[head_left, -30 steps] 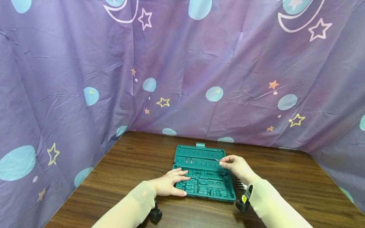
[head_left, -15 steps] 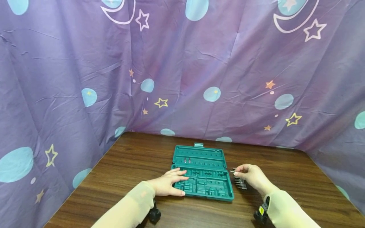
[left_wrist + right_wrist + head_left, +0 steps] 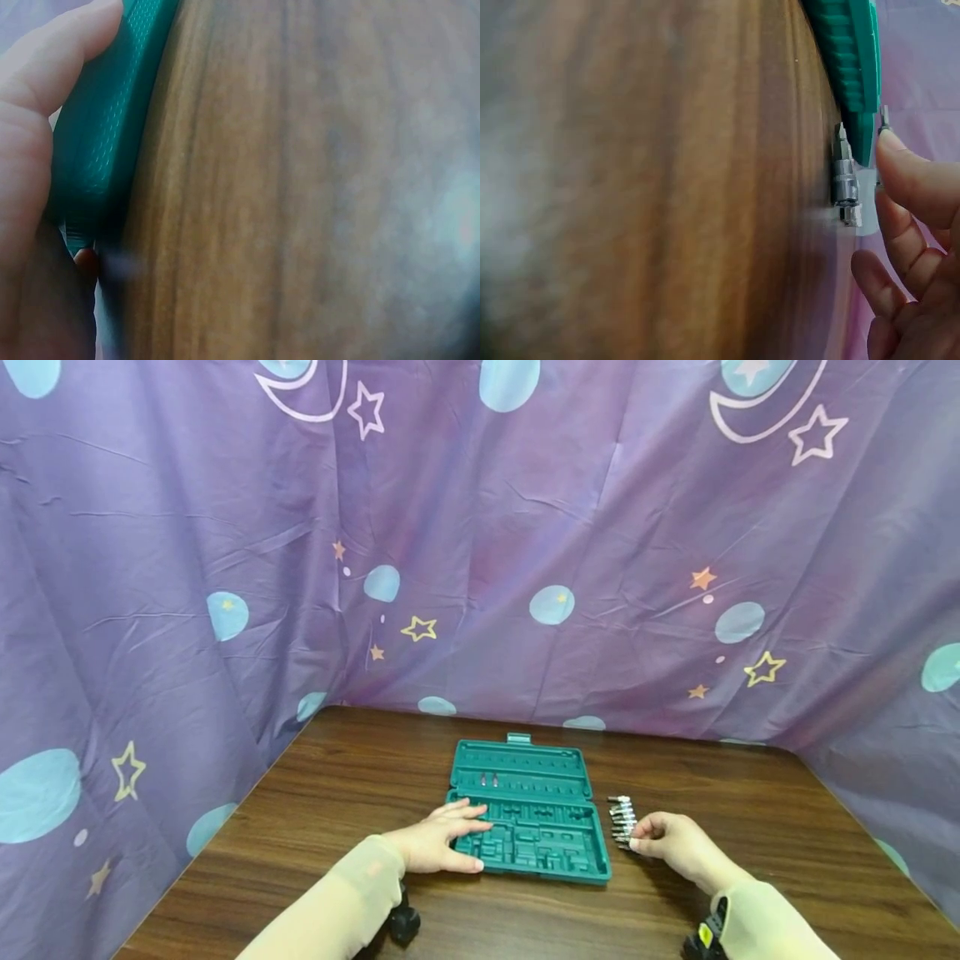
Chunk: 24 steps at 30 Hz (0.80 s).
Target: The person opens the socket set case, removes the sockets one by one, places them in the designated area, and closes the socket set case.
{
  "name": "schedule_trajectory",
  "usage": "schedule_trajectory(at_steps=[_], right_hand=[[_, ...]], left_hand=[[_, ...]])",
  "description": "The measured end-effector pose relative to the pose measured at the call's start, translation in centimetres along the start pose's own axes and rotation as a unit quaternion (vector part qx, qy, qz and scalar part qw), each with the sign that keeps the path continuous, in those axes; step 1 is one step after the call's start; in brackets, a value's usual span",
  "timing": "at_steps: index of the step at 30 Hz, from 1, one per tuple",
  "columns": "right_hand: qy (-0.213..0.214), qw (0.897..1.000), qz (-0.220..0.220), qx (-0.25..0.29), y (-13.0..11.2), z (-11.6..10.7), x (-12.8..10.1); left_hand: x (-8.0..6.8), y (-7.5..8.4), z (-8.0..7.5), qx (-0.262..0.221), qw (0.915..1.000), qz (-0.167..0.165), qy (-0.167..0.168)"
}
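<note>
An open green tool case lies on the brown wooden table; its moulded slots are mostly bare, with two small bits standing in the far half. My left hand rests flat on the case's near left corner, fingers straight, the thumb against the case side. Right of the case lies a row of several metal bits. My right hand sits at the near end of that row and pinches a thin bit at its fingertips, beside a bit socket.
Purple cloth with stars and moons walls in the table at the back and both sides. Bare wood stretches right of the bits and left of the case. Black wrist-worn cameras hang under both sleeves.
My right hand left the far half of the case with a thin bit, moved right and toward me, and now sits low at the near end of the bit row. My left hand stayed put.
</note>
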State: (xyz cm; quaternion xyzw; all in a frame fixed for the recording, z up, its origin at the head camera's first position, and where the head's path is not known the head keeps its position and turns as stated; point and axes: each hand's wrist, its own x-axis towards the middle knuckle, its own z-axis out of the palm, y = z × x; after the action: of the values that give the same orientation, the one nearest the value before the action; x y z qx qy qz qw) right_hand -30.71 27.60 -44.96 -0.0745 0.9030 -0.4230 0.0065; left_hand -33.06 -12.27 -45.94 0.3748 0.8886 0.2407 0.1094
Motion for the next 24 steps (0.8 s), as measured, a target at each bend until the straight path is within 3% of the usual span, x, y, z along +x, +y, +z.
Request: schedule_trajectory(at_steps=[13, 18, 24], right_hand=[[-0.003, 0.998, -0.029, -0.054, 0.98, 0.09, -0.9], [0.016, 0.995, -0.013, -0.099, 0.83, 0.12, -0.93], [0.025, 0.994, -0.003, -0.103, 0.67, 0.11, -0.84]], left_hand=[[-0.18, 0.52, -0.2, -0.007, 0.9999, -0.009, -0.004], [-0.29, 0.82, -0.29, -0.009, 0.9999, -0.008, -0.002], [-0.25, 0.82, -0.32, -0.01, 0.9999, -0.007, -0.005]])
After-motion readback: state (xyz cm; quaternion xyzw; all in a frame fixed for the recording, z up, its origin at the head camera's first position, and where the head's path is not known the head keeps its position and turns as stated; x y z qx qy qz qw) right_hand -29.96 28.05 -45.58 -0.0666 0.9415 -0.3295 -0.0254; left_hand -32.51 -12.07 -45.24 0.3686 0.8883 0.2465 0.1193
